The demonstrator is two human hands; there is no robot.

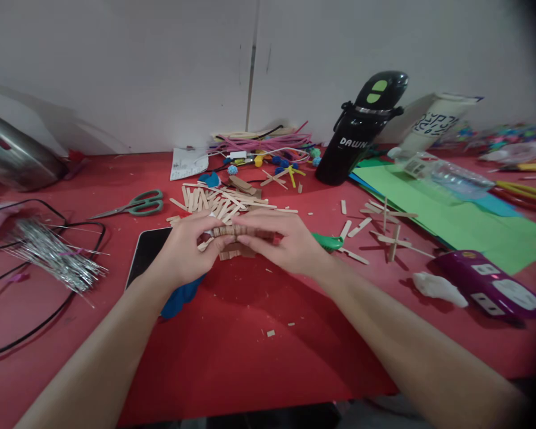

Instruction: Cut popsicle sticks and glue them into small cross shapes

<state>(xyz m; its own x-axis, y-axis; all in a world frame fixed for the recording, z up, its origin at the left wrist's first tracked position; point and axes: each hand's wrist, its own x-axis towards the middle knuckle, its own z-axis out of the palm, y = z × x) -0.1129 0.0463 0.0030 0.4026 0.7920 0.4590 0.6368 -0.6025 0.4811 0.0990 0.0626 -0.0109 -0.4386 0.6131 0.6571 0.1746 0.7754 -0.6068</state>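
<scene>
Both hands meet over the middle of the red table (250, 345). My left hand (185, 247) and my right hand (283, 238) are closed on the two ends of a small stack of wooden craft sticks (232, 231), held edge-up just above the table. More loose craft sticks (218, 202) lie in a heap right behind the hands. A green-handled tool (328, 241) pokes out from behind my right hand. Under my left wrist lie a dark tablet (147, 253) and something blue (178, 301).
Green-handled scissors (138, 205) lie at the left, with silver tinsel (49, 253) and a black cable (89, 229). A black bottle (360, 131), pink pipe cleaners (263, 143), green paper (451, 214), stick crosses (393, 238), a purple power strip (491, 286) and a white lump (438, 287) lie behind and right.
</scene>
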